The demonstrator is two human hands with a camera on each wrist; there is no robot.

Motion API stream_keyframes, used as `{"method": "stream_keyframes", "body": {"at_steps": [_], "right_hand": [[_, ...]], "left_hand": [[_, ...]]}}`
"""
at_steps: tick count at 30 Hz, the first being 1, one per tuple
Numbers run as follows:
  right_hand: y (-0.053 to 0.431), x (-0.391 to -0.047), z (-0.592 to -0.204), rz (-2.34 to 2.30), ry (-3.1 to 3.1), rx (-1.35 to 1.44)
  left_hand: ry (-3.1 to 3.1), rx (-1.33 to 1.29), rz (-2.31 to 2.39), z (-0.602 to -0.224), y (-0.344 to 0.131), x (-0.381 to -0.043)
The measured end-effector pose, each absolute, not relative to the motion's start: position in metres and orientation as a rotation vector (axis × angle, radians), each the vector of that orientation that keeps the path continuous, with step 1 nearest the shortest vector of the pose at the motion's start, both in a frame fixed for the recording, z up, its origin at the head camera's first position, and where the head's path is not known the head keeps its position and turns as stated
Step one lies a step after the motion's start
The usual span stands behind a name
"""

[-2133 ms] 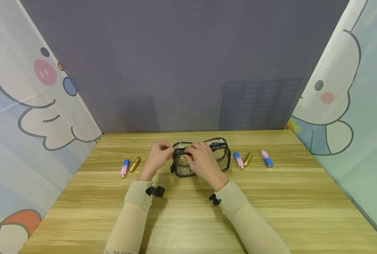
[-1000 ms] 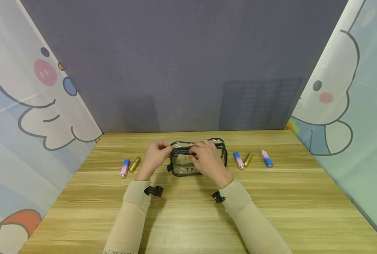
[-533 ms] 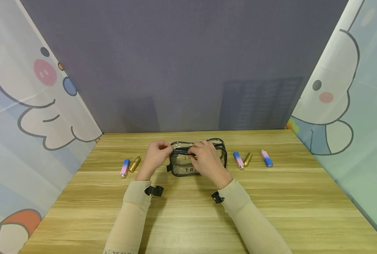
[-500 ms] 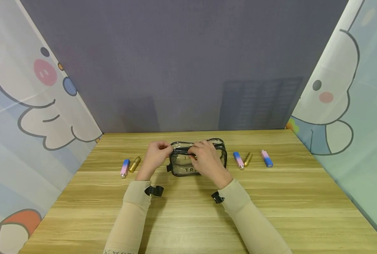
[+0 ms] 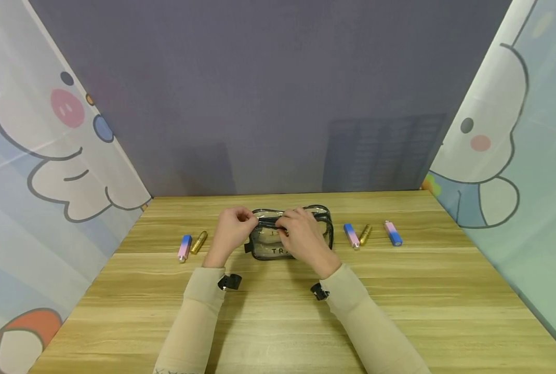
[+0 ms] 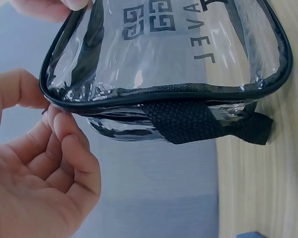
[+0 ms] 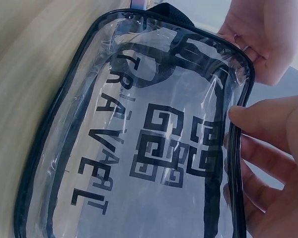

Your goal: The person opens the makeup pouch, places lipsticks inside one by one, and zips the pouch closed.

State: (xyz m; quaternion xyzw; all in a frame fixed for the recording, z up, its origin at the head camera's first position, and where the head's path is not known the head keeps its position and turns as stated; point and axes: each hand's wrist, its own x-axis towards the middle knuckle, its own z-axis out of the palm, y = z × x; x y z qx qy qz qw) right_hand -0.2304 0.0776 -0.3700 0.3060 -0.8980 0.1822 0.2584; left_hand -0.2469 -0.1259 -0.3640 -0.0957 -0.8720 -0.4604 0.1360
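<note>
A clear toiletry bag (image 5: 270, 241) with black piping and TRAVEL lettering stands upright on the table, centre in the head view. My left hand (image 5: 233, 228) pinches at its upper left corner by the zipper; a small dark tip shows between the fingers in the left wrist view, and I cannot tell if it is the zipper pull. With thumb on the near side and fingers behind, my right hand (image 5: 303, 236) grips the bag's top edge; the right wrist view shows this fingers (image 7: 260, 116) close. A black side tab (image 6: 188, 121) hangs at the bag's left end.
Left of the bag lie a blue-pink tube (image 5: 184, 248) and a gold bullet-shaped tube (image 5: 199, 242). On the right are another blue-pink tube (image 5: 351, 236), a gold tube (image 5: 365, 235) and a third blue-pink one (image 5: 393, 233). A grey panel (image 5: 278, 104) rises behind the wooden table (image 5: 278, 322).
Since two seconds ago the bag has shifted slightly left and its lettering has come into view. The left hand has lately edged right along the top; the right hand keeps its grip.
</note>
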Motion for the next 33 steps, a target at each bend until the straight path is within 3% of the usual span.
{"method": "stream_keyframes", "body": {"at_steps": [33], "right_hand": [[0.078,-0.231,-0.373,0.459,-2.407,0.823]], "left_hand": [[-2.581,-0.352,-0.925,-0.358,-0.107,-0.243]]}}
